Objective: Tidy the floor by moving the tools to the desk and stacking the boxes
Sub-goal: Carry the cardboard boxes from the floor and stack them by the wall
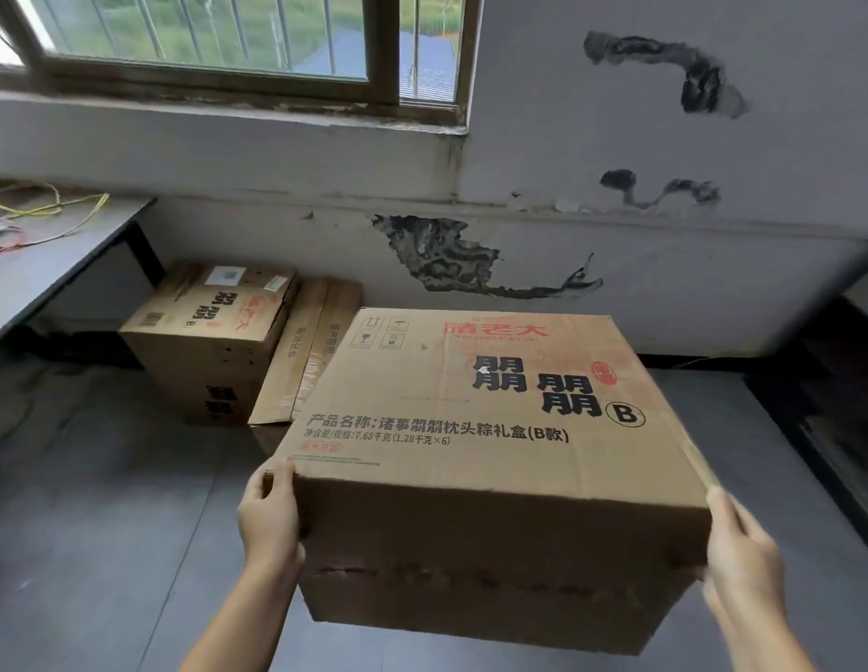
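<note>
- While both hands grip it from either side, the large cardboard box (490, 429) is held off the floor (107, 502), in the near middle of the view, its printed top face turned up toward the camera.
- The left hand (269, 516) holds the box's near left corner: the thumb lies over the top edge and the fingers (277, 470) curl against the left side.
- The right hand (742, 560) clasps the near right corner, its fingers wrapped round the edge; how far they reach under the box cannot be seen.
- Farther off and to the left, a second cardboard box (214, 332) with the same printing stands on the floor by the wall (665, 259).
- Just to its right, a third box (311, 351) sits between it and the held box; it is partly hidden, so whether it touches either one is hard to tell.
- At the far left, a grey desk (49, 264) carries loose yellow and red wires (39, 211).
- Above, a barred window (218, 36) sits in the wall, whose paint is peeled away in dark patches.
- Dark furniture (839, 429) runs along the right edge of the view.
</note>
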A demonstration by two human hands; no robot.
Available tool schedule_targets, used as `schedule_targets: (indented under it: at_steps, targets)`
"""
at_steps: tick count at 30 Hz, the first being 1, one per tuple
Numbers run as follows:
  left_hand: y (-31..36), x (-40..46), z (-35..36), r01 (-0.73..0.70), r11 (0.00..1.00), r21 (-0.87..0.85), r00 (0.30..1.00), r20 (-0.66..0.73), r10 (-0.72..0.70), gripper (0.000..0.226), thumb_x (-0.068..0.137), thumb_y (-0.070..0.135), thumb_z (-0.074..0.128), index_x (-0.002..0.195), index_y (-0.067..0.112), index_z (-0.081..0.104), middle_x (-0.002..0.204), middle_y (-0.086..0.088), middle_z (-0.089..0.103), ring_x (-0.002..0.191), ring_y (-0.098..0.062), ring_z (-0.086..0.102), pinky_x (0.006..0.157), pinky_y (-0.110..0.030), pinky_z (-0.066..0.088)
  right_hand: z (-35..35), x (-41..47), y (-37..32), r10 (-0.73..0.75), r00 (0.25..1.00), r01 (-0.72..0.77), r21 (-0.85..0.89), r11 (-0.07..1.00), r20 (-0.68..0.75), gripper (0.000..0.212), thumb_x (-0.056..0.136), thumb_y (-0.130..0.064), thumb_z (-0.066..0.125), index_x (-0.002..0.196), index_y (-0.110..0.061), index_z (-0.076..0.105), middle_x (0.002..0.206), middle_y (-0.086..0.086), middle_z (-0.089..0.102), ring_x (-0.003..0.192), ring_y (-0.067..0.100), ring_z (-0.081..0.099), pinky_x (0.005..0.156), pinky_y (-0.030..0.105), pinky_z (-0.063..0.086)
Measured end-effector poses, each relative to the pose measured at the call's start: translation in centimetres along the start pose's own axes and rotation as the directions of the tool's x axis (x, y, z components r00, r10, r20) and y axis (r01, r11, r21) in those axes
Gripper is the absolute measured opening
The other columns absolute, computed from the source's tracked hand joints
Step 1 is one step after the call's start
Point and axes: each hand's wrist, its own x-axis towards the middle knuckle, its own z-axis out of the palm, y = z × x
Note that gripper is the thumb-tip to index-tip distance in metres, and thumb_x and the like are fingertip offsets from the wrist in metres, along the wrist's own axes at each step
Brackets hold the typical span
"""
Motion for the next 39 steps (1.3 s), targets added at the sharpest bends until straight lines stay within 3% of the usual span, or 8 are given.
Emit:
schedule_targets:
  at_steps: [13,20,25,29,31,34,37,39]
  targets:
    - [-0.5,19.4,17.4,0.142,0.990,0.010,0.987,-0.071,-0.141,0.017,0.095,0.022,0.053,0.106,0.015,0.063,0.110,-0.007,0.063,0.107,-0.023,0.056,0.090,-0.037,0.046,21.3,16.5,-5.0,0.019,1.000,-0.020,-0.156,0.988,-0.005,0.038,0.094,-0.034,0.052,0.125,-0.013,0.059,0.109,0.005,0.060,0.101,0.033,0.059,0.087,0.051,0.050]
    - [-1.1,29.0,25.7,0.194,0.979,0.064,0.977,-0.106,-0.187,0.016,0.095,0.025,0.051,0.107,0.020,0.061,0.116,-0.006,0.061,0.108,-0.022,0.054,0.098,-0.047,0.044,32.3,25.0,-4.9,0.100,0.995,-0.103,-0.127,0.987,-0.031,0.040,0.093,-0.035,0.053,0.128,-0.015,0.057,0.124,0.013,0.059,0.106,0.038,0.059,0.079,0.049,0.050]
    - [-7.9,34.6,29.9,0.257,0.966,0.027,0.944,-0.220,-0.245,0.020,0.093,0.030,0.055,0.109,0.020,0.062,0.117,-0.008,0.062,0.112,-0.027,0.055,0.100,-0.050,0.042,39.4,31.3,-0.1,0.142,0.989,-0.145,-0.104,0.984,-0.042,0.021,0.096,-0.029,0.051,0.106,-0.018,0.066,0.129,0.017,0.056,0.104,0.032,0.055,0.090,0.049,0.045]
    - [-15.3,39.4,32.8,0.244,0.969,0.025,0.921,-0.318,-0.224,0.014,0.094,0.025,0.055,0.105,0.023,0.063,0.117,-0.011,0.063,0.105,-0.024,0.056,0.098,-0.050,0.042,44.8,37.4,6.8,0.184,0.981,-0.189,-0.079,0.979,-0.067,0.036,0.098,-0.022,0.048,0.130,-0.007,0.054,0.128,0.022,0.054,0.089,0.029,0.052,0.044,0.018,0.049]
    - [-18.7,41.6,33.6,0.256,0.965,0.057,0.916,-0.334,-0.223,0.021,0.094,0.024,0.053,0.114,0.019,0.061,0.119,-0.008,0.062,0.110,-0.025,0.056,0.097,-0.048,0.044,47.0,40.0,10.4,0.216,0.976,-0.218,-0.077,0.973,-0.042,0.028,0.099,-0.023,0.046,0.123,-0.014,0.058,0.122,0.013,0.055,0.087,0.022,0.054,0.039,0.013,0.044]
    - [-22.9,44.0,34.1,0.274,0.952,0.139,0.910,-0.358,-0.209,0.023,0.093,0.030,0.053,0.114,0.027,0.061,0.118,-0.003,0.062,0.108,-0.028,0.057,0.095,-0.055,0.044,49.0,42.9,16.2,0.245,0.969,-0.240,-0.118,0.964,0.029,0.016,0.099,-0.025,0.046,0.095,-0.022,0.061,0.118,0.007,0.055,0.080,0.011,0.054,0.042,0.014,0.047]
    - [-26.5,44.5,33.9,0.255,0.949,0.184,0.906,-0.389,-0.168,0.021,0.096,0.023,0.048,0.115,0.019,0.055,0.110,-0.004,0.057,0.099,-0.020,0.052,0.086,-0.038,0.045,49.3,44.4,21.0,0.250,0.968,-0.247,-0.160,0.956,-0.003,0.027,0.099,-0.027,0.046,0.117,-0.016,0.062,0.119,0.011,0.056,0.093,0.028,0.053,0.046,0.020,0.051]
    - [-28.3,44.0,33.5,0.272,0.947,0.172,0.893,-0.412,-0.181,0.022,0.097,0.019,0.046,0.119,0.015,0.050,0.114,-0.007,0.054,0.101,-0.019,0.051,0.086,-0.034,0.041,48.8,44.5,22.8,0.239,0.971,-0.240,-0.175,0.955,-0.031,0.018,0.099,-0.026,0.045,0.102,-0.023,0.062,0.112,0.012,0.051,0.091,0.033,0.050,0.053,0.032,0.056]
